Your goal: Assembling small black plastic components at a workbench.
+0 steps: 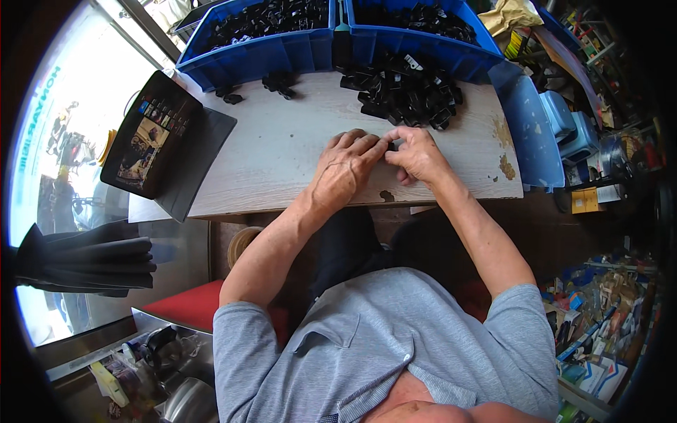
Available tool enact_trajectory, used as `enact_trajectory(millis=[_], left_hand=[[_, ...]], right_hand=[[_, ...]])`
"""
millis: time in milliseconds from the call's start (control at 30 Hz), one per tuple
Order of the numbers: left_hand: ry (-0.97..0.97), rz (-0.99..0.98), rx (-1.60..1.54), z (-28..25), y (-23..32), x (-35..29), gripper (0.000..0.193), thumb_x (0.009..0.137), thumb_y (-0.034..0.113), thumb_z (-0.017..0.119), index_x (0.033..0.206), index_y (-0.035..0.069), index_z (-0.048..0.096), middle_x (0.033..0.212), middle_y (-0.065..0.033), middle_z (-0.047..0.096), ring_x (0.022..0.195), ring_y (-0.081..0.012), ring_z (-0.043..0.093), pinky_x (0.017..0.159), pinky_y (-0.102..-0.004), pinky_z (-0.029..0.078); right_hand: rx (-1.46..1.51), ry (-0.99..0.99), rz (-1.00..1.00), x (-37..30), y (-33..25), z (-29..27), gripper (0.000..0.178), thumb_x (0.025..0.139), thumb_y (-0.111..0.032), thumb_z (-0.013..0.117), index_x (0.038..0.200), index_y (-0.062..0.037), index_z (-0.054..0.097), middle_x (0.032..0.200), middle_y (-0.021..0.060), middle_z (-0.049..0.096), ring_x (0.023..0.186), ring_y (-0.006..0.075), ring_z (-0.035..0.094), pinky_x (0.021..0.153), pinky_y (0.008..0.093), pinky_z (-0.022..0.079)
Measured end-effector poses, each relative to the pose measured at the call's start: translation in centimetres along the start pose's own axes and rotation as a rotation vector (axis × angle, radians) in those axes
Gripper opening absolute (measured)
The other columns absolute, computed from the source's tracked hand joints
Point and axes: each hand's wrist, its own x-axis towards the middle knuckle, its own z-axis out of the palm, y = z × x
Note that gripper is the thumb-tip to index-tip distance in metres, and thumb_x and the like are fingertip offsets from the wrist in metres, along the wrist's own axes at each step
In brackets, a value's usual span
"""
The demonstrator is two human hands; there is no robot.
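Observation:
Over the front part of the white-topped table, my two hands meet fingertip to fingertip. A small black part shows between them, mostly covered by fingers, so its exact kind is hidden. My right hand pinches it with thumb and forefinger, the other fingers curled. Back upward, my left hand has its fingers bent and pressed together around the part's other side. Just beyond my hands lies a heap of black plastic pieces, some with white labels. Smaller black clusters sit farther left.
Two blue bins, left and right, stand along the far edge, holding many black pieces. A tablet in a folding case leans at the left. A lighter blue bin adjoins the table's right edge. Shelves of packaged goods stand at right.

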Motion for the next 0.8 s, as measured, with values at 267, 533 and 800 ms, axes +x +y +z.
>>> enact_trajectory(millis=[267, 533, 800], left_hand=[[0.315, -0.124, -0.094, -1.0, -3.9, 0.8, 0.053, 0.075, -0.006, 0.061, 0.126, 0.007, 0.064, 0.128, -0.0172, 0.062, 0.121, -0.0381, 0.056, 0.103, -0.0445, 0.048], [0.158, -0.242, 0.316, -4.1, -12.8, 0.8, 0.044, 0.083, -0.005, 0.055, 0.125, 0.006, 0.064, 0.130, -0.0140, 0.064, 0.121, -0.0374, 0.058, 0.101, -0.0452, 0.049], [0.062, -0.224, 0.257, -3.7, -10.0, 0.3, 0.039, 0.083, -0.001, 0.057, 0.121, 0.006, 0.063, 0.114, -0.0139, 0.067, 0.104, -0.0372, 0.061, 0.088, -0.0462, 0.052]], right_hand=[[0.030, 0.057, 0.004, -1.2, -0.1, 0.1, 0.036, 0.080, -0.009, 0.076, 0.113, 0.0014, 0.064, 0.061, 0.0038, 0.059, 0.046, 0.0113, 0.057, 0.041, 0.0282, 0.051], [0.501, 0.340, 0.043, -3.2, 3.6, -8.7, 0.044, 0.082, -0.018, 0.079, 0.116, -0.0010, 0.057, 0.052, 0.0010, 0.051, 0.045, 0.0173, 0.060, 0.049, 0.0386, 0.059], [0.369, 0.531, -0.067, -3.0, 3.1, -12.4, 0.065, 0.081, -0.011, 0.078, 0.140, -0.0051, 0.051, 0.059, 0.0016, 0.052, 0.051, 0.0147, 0.060, 0.052, 0.0364, 0.060]])
